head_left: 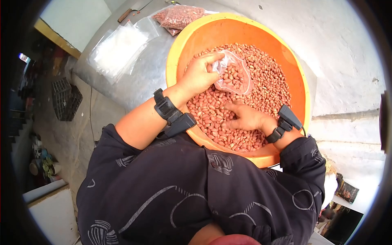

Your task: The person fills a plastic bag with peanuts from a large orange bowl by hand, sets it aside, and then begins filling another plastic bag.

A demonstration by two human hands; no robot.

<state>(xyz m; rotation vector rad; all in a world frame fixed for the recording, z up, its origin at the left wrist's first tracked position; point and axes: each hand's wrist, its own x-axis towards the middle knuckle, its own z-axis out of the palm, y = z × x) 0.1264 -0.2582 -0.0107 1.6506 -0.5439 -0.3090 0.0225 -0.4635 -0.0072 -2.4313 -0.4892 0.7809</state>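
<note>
My left hand (199,75) pinches the rim of a clear plastic zip bag (246,81), held mouth open over the basin. Some peanuts (232,76) show inside the bag. Below it, my right hand (250,117) reaches into the loose reddish-brown peanuts (265,73), thumb and fingers apart. Its fingertips are partly among the nuts, and I cannot see whether any lie under the palm. The peanuts cover the bottom of a large orange basin (300,77).
Left of the basin, a stack of clear plastic bags (118,49) lies on a grey tabletop (141,87). Filled bags of peanuts (181,16) rest behind the basin's rim. A knife with a wooden handle (124,15) is at the far edge. A dark crate (65,100) stands on the floor.
</note>
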